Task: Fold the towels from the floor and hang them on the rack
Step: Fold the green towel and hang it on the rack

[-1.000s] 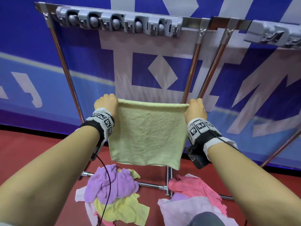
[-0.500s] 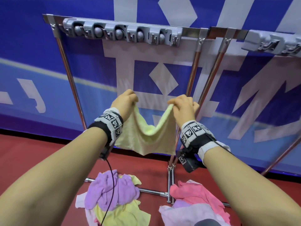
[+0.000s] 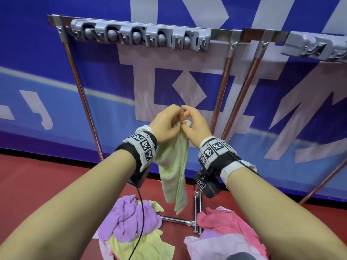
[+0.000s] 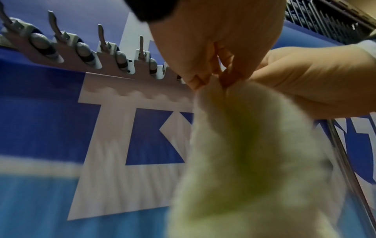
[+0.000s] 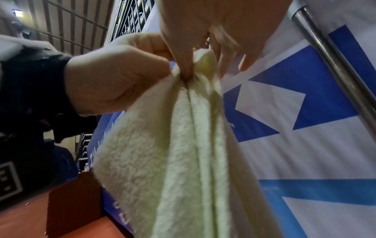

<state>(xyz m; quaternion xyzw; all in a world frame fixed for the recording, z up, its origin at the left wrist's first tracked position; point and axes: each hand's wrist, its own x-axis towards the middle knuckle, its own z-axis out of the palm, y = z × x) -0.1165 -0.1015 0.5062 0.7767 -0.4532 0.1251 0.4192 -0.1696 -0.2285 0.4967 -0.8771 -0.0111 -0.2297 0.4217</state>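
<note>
Head view: my left hand (image 3: 165, 124) and right hand (image 3: 195, 126) pinch the green towel (image 3: 174, 166) corners together; blurred, but a loosened pinch probably undoes the fold.

both hands (image 5: 154, 64) pinching towel (image 5: 173, 145)

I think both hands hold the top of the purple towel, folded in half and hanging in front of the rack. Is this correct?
Not quite: the towel is pale yellow-green, not purple, as the head view shows. Both the left hand and the right hand pinch its top, and it hangs folded before the rack.
</note>
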